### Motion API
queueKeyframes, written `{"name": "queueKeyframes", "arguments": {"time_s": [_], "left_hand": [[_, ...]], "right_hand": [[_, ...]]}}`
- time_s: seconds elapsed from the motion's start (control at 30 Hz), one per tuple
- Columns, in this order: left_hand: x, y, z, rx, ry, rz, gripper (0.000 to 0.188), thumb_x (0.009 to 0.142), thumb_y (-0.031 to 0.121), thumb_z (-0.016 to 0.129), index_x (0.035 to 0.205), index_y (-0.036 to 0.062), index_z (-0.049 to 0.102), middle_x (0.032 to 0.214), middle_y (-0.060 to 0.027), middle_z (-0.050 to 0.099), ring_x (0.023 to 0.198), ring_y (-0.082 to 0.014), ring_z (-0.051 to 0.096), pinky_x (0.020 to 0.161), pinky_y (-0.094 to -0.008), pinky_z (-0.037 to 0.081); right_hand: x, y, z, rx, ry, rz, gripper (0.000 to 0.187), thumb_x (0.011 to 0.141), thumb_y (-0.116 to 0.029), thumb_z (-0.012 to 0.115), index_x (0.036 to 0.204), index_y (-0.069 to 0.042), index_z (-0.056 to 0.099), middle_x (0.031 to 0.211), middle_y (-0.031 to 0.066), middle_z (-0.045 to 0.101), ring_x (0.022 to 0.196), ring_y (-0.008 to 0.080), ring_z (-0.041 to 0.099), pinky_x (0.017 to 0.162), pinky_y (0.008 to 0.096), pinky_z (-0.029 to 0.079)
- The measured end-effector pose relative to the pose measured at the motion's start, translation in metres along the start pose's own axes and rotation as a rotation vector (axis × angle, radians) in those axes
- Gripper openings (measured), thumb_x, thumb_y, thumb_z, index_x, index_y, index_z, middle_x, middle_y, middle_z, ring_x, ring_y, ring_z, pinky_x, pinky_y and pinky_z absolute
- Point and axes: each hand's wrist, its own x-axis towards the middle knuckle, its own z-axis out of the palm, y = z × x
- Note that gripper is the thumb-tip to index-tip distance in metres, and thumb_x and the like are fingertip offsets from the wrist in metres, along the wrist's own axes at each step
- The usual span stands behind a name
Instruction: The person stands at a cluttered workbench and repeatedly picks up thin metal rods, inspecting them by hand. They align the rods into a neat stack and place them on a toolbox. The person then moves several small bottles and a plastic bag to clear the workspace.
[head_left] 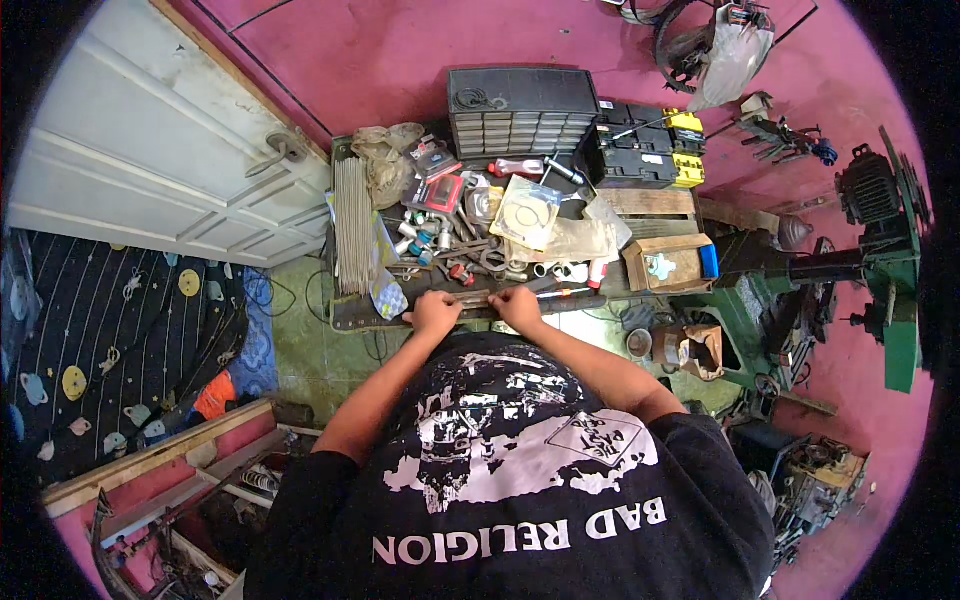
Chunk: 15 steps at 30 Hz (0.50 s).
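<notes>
At the near edge of the cluttered workbench [390, 322], my left hand [436, 312] and my right hand [515, 307] are a short way apart. Between them runs a thin brownish strip [473, 298], with the fingers of both hands closed on its ends; its exact kind is too small to tell. Just beyond lie metal wrenches and sockets [490, 260], with a red-capped piece [459, 272]. To the right of my right hand is a screwdriver [567, 293] with an orange part. A blue-and-white patterned bag [390, 298] rests left of my left hand.
A black drawer cabinet [523, 110] and black-and-yellow cases [640, 150] stand at the back. An open cardboard box [665, 262] sits on the right, near a green drill press [890, 260]. A bundle of grey rods [351, 225] lies left, near a white door [150, 150].
</notes>
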Motion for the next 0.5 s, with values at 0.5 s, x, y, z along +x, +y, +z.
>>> {"name": "queueKeyframes", "arguments": {"time_s": [0.5], "left_hand": [[0.006, -0.003, -0.038, 0.093, -0.026, 0.109, 0.02, 0.079, 0.032, 0.073, 0.088, 0.0145, 0.075, 0.097, -0.009, 0.069, 0.101, -0.0314, 0.063, 0.086, -0.0564, 0.042]], "right_hand": [[-0.011, -0.058, -0.005, -0.464, -0.07, -0.168, 0.041, 0.084, -0.031, 0.07, 0.112, -0.001, 0.065, 0.099, 0.0231, 0.068, 0.092, 0.0395, 0.069, 0.08, 0.0482, 0.056]]}}
